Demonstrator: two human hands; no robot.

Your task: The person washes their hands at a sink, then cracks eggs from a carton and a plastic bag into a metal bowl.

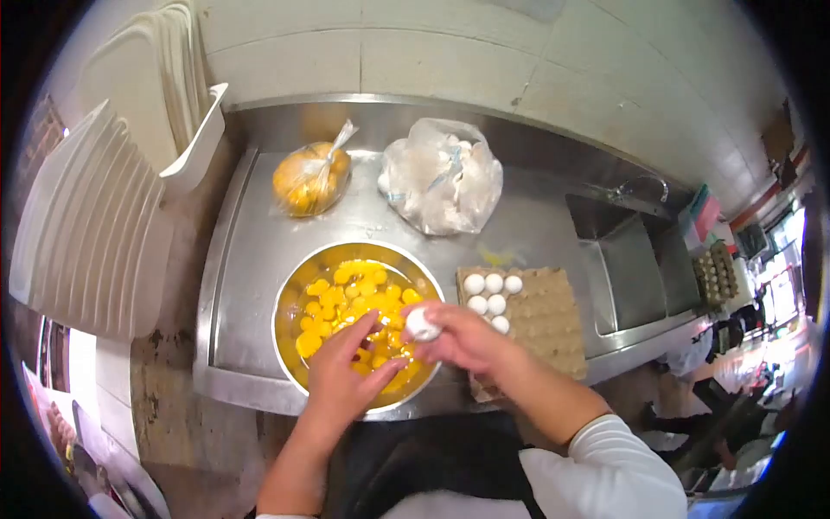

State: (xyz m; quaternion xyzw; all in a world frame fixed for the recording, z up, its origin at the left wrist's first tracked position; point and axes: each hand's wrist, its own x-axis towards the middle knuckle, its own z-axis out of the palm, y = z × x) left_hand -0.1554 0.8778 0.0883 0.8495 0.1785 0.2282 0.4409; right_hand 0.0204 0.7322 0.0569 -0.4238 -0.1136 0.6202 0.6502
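Note:
A large metal bowl (290,285) on the steel counter holds many yellow yolks (346,298) in clear liquid. Above its right side, my right hand (462,342) grips a white egg (423,324) between thumb and fingers. My left hand (346,368) is over the bowl's lower part, its thumb and fingers spread apart with nothing between them. Right of the bowl lies a cardboard egg tray (549,320), with several white eggs (495,304) at its left side and bare cups elsewhere.
A tied bag of orange-yellow contents (311,180) and a clear bag with white shells (443,177) stand behind the bowl. A steel sink (627,272) is at right. White plastic trays (95,225) are stacked at left. More egg trays (716,272) sit beyond the sink.

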